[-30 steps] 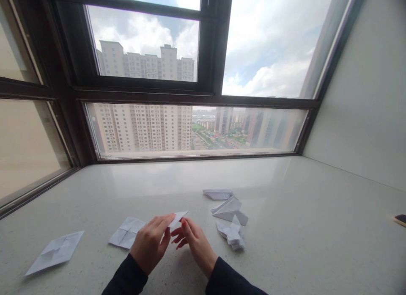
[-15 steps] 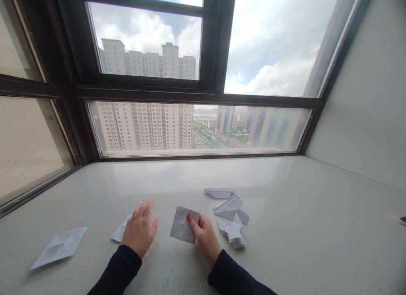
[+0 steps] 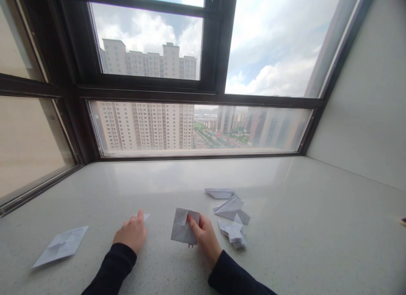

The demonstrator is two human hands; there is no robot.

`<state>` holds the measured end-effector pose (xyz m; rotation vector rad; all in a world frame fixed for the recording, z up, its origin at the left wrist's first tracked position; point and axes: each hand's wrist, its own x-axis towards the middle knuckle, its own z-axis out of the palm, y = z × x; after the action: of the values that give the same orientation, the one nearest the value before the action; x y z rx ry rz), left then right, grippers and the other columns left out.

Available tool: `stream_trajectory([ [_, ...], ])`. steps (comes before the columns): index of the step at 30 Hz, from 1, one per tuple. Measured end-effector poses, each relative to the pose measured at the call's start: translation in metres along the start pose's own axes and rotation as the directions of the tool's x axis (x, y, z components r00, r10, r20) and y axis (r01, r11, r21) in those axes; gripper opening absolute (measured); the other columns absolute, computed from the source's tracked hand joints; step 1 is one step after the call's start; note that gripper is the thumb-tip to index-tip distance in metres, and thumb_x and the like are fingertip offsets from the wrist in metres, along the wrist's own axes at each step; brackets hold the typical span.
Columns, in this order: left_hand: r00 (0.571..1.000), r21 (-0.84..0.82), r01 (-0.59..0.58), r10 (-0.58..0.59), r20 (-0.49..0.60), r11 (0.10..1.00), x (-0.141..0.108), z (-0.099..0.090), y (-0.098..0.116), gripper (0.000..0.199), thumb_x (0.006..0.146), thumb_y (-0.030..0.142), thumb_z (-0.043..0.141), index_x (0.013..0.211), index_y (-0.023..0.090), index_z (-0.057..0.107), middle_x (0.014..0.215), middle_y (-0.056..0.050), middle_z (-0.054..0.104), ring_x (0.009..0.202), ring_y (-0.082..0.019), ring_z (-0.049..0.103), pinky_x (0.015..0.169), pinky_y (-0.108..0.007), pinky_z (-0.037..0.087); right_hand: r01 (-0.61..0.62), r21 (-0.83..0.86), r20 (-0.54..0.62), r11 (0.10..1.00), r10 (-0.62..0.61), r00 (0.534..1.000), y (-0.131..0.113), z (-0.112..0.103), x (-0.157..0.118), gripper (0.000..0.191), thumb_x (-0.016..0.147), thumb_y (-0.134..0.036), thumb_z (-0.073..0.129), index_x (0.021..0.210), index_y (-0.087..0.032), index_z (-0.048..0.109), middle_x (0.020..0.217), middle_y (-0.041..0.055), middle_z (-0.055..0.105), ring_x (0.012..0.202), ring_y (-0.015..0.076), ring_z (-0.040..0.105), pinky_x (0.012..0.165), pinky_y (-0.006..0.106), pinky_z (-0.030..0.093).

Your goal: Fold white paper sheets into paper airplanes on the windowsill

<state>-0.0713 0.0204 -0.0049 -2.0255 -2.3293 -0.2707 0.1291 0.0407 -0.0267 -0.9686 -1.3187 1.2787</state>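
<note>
On the pale desk, the right hand pinches a square folded paper, grey-white and creased, thumb on its face. The left hand covers a smaller visible bit of white paper; its grip is unclear.

Long dark navy sleeves — plain, close at the wrists — and reddish nail polish.
</note>
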Motion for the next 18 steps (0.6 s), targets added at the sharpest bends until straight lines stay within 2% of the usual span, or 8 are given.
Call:
stream_trajectory([
  [2,0.995,-0.082,-0.038,0.03,-0.091,0.996,0.001,-0.001,0.001,0.044,0.074,0.01,0.028,0.114,0.01,0.046,0.095,-0.017,0.064,0.082,-0.025,0.062,0.069,-0.037,0.048,-0.006,0.002,0.0,1.0,0.006,1.0,-0.001,0.001,-0.001,0.042,0.066,-0.055,0.051,0.074,-0.014,0.051,0.055,-0.002,0.049,0.036,0.0076,0.042,0.029,0.019,0.034],
  [4,0.963,-0.188,-0.159,0.111,-0.247,0.969,0.002,-0.003,0.005,0.042,0.077,0.013,0.026,0.116,0.013,0.044,0.106,-0.015,0.06,0.092,-0.022,0.059,0.076,-0.034,0.048,0.019,0.003,0.012,1.0,-0.019,1.0,-0.002,0.002,-0.001,0.042,0.065,-0.055,0.052,0.071,-0.014,0.051,0.055,-0.0017,0.05,0.038,0.0073,0.043,0.031,0.018,0.035],
  [6,0.882,-0.262,-0.349,0.22,-0.418,0.9,0.001,-0.006,0.013,0.041,0.08,0.017,0.027,0.119,0.013,0.04,0.116,-0.012,0.054,0.104,-0.018,0.052,0.086,-0.03,0.043,0.009,0.007,0.044,1.0,-0.009,0.999,-0.002,0.003,-0.002,0.042,0.065,-0.056,0.051,0.07,-0.015,0.05,0.055,-0.0021,0.049,0.038,0.0073,0.044,0.031,0.018,0.035],
  [8,0.791,-0.282,-0.517,0.324,-0.519,0.808,-0.003,-0.009,0.022,0.042,0.081,0.018,0.027,0.123,0.014,0.035,0.122,-0.01,0.048,0.112,-0.016,0.044,0.093,-0.03,0.038,-0.027,0.006,0.078,1.0,0.026,0.997,-0.001,0.005,-0.002,0.043,0.065,-0.058,0.05,0.07,-0.015,0.05,0.054,-0.0031,0.048,0.037,0.0069,0.042,0.03,0.018,0.034],
  [10,0.731,-0.27,-0.629,0.435,-0.526,0.729,-0.009,-0.009,0.033,0.045,0.081,0.015,0.027,0.126,0.017,0.03,0.128,-0.008,0.042,0.117,-0.015,0.039,0.096,-0.03,0.034,-0.053,0.006,0.101,0.999,0.052,0.994,-0.001,0.006,-0.004,0.045,0.064,-0.059,0.049,0.07,-0.015,0.05,0.053,-0.0042,0.046,0.035,0.0065,0.04,0.029,0.018,0.033],
  [14,0.65,-0.258,-0.759,0.665,-0.368,0.598,-0.019,0.003,0.05,0.054,0.08,0.022,0.037,0.131,0.022,0.018,0.134,-0.008,0.033,0.12,-0.019,0.034,0.097,-0.034,0.032,-0.001,0.051,0.103,0.999,-0.004,0.995,-0.004,0.005,-0.005,0.047,0.063,-0.061,0.049,0.065,-0.014,0.054,0.055,-0.0015,0.051,0.044,0.0097,0.045,0.04,0.022,0.039],
  [16,0.655,-0.283,-0.755,0.685,-0.318,0.591,-0.021,0.011,0.055,0.067,0.078,0.031,0.044,0.133,0.02,0.006,0.134,-0.011,0.031,0.121,-0.022,0.032,0.098,-0.04,0.029,-0.017,0.099,0.093,0.995,0.007,0.996,-0.007,0.004,-0.006,0.05,0.063,-0.063,0.048,0.064,-0.014,0.056,0.055,0.0003,0.053,0.05,0.0118,0.048,0.046,0.023,0.039],
  [18,0.67,-0.299,-0.742,0.678,-0.303,0.599,-0.021,0.017,0.056,0.077,0.077,0.037,0.046,0.133,0.019,-0.004,0.135,-0.013,0.029,0.122,-0.024,0.03,0.098,-0.044,0.026,-0.099,0.163,0.119,0.982,0.08,0.99,-0.009,0.004,-0.006,0.054,0.065,-0.066,0.041,0.065,-0.014,0.057,0.05,-0.0002,0.052,0.048,0.012,0.048,0.045,0.023,0.038],
])
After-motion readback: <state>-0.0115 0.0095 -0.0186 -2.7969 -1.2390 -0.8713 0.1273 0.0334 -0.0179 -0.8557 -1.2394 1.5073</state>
